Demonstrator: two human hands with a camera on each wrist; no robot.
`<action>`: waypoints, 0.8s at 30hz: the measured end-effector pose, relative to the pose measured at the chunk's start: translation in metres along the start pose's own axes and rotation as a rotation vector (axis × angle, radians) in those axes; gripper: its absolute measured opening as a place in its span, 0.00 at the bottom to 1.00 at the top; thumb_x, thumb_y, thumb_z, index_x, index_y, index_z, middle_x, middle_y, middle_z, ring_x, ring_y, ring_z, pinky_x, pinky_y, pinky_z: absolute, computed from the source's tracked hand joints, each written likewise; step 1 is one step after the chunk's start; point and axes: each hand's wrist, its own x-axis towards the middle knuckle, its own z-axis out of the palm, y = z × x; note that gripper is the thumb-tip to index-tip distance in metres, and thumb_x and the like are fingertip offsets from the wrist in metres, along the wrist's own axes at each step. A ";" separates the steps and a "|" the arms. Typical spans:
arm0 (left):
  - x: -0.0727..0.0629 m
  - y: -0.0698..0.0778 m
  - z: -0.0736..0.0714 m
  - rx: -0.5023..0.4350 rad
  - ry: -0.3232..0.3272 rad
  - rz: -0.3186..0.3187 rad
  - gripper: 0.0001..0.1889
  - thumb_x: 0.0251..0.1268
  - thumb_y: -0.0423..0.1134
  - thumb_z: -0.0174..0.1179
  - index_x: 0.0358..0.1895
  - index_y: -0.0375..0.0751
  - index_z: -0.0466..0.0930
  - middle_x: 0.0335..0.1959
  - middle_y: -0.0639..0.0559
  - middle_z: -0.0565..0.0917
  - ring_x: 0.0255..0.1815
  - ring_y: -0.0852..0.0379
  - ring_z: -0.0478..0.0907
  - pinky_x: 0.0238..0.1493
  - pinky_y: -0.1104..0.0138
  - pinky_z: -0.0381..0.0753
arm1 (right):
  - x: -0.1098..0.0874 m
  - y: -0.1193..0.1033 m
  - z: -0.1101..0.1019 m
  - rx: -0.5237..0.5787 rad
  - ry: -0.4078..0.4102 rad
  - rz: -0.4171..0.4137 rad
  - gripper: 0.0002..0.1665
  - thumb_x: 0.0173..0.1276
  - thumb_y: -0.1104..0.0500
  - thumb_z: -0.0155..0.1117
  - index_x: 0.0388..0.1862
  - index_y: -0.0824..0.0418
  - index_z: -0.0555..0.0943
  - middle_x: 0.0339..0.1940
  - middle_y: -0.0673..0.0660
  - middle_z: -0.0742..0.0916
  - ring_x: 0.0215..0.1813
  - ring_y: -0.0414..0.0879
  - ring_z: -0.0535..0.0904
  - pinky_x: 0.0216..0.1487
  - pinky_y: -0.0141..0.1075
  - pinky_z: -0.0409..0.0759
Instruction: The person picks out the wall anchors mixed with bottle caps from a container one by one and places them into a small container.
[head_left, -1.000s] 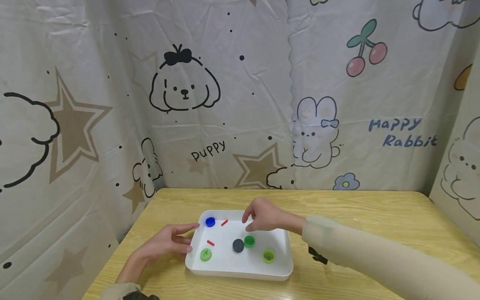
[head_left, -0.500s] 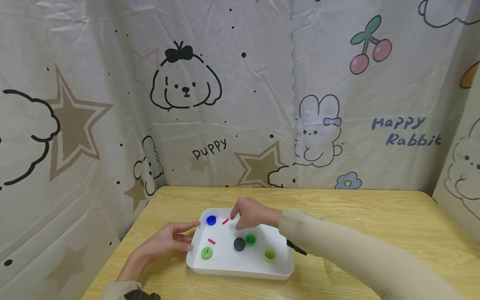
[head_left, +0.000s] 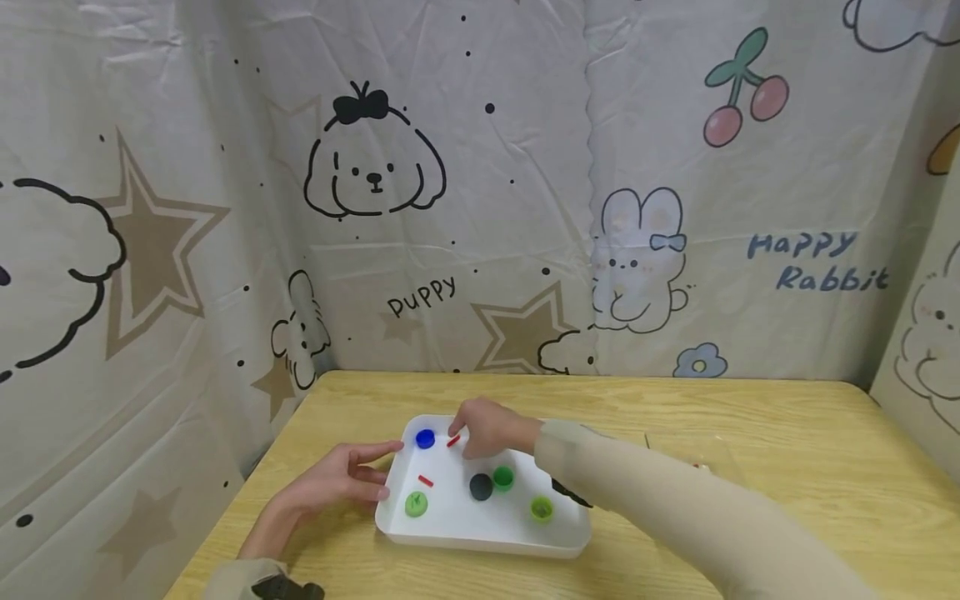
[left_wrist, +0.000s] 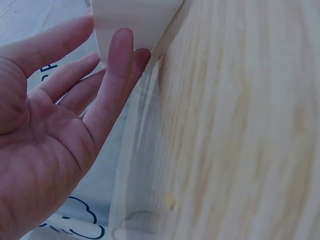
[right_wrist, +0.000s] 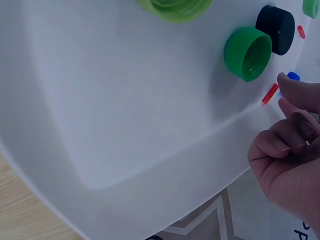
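Observation:
A shallow white tray [head_left: 517, 533] sits on the wooden table. My left hand [head_left: 337, 479] touches its left wall with extended fingers; in the left wrist view the fingertips rest against a tray corner. Inside the tray, my right hand [head_left: 486, 429] reaches to a short red stick [head_left: 453, 442]. Thumb and index finger are spread on either side of that stick [right_wrist: 270, 94], the other fingers curled in. A second red stick [head_left: 426, 481] lies nearer the left wall. A blue bottle cap [head_left: 425, 439] is in the far left corner.
A light green cap [head_left: 416, 504], a dark grey cap [head_left: 481, 487], a green cap [head_left: 503, 477] and a yellow-green cap [head_left: 542, 509] lie in the tray. Something transparent, partly behind the right sleeve [head_left: 637, 479], is on the table. A printed curtain [head_left: 465, 208] hangs behind.
My right hand has moved left and down across the tray to the far red stick. The left hand stays at the tray's left wall; the caps and sticks lie as before.

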 end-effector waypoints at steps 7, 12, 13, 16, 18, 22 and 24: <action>0.001 0.000 0.000 0.005 0.001 -0.003 0.40 0.65 0.30 0.73 0.79 0.33 0.67 0.78 0.30 0.67 0.65 0.39 0.81 0.56 0.54 0.86 | 0.008 -0.003 -0.002 -0.080 -0.058 0.087 0.23 0.67 0.66 0.74 0.61 0.54 0.90 0.61 0.51 0.88 0.48 0.41 0.78 0.50 0.33 0.80; 0.002 0.001 -0.001 -0.007 0.001 -0.008 0.40 0.65 0.31 0.73 0.79 0.34 0.67 0.76 0.30 0.70 0.65 0.39 0.81 0.53 0.54 0.87 | 0.011 -0.003 -0.004 -0.127 -0.098 0.111 0.25 0.67 0.66 0.73 0.62 0.51 0.89 0.63 0.49 0.87 0.47 0.41 0.78 0.45 0.33 0.78; 0.002 0.001 -0.001 -0.011 -0.003 -0.006 0.40 0.65 0.30 0.72 0.79 0.34 0.67 0.76 0.30 0.70 0.65 0.39 0.81 0.53 0.53 0.88 | 0.011 -0.003 -0.004 -0.129 -0.104 0.117 0.25 0.67 0.66 0.73 0.62 0.51 0.89 0.63 0.49 0.87 0.47 0.41 0.77 0.44 0.33 0.78; 0.003 0.001 -0.002 -0.007 -0.009 0.001 0.40 0.65 0.30 0.72 0.79 0.33 0.66 0.75 0.30 0.70 0.64 0.39 0.82 0.52 0.54 0.88 | 0.010 -0.002 -0.003 -0.126 -0.108 0.123 0.23 0.67 0.66 0.73 0.60 0.51 0.90 0.61 0.48 0.88 0.46 0.41 0.77 0.44 0.33 0.78; 0.003 0.001 -0.002 -0.007 -0.011 0.003 0.40 0.65 0.30 0.72 0.79 0.33 0.66 0.75 0.30 0.70 0.63 0.40 0.82 0.52 0.54 0.88 | 0.009 -0.002 -0.003 -0.109 -0.098 0.126 0.20 0.68 0.65 0.74 0.57 0.51 0.91 0.59 0.48 0.89 0.46 0.41 0.77 0.46 0.33 0.79; 0.003 0.000 -0.002 -0.006 -0.004 -0.004 0.40 0.64 0.31 0.73 0.79 0.34 0.67 0.76 0.30 0.70 0.63 0.41 0.83 0.52 0.55 0.88 | 0.005 -0.001 -0.001 -0.058 -0.070 0.136 0.14 0.68 0.65 0.75 0.49 0.51 0.93 0.51 0.47 0.90 0.44 0.42 0.78 0.46 0.35 0.80; 0.002 -0.001 -0.002 -0.007 -0.004 -0.005 0.39 0.65 0.31 0.73 0.79 0.34 0.67 0.76 0.30 0.69 0.63 0.41 0.82 0.52 0.55 0.88 | 0.003 0.000 0.000 -0.041 -0.058 0.138 0.12 0.67 0.65 0.75 0.45 0.51 0.93 0.47 0.47 0.90 0.42 0.42 0.78 0.44 0.35 0.80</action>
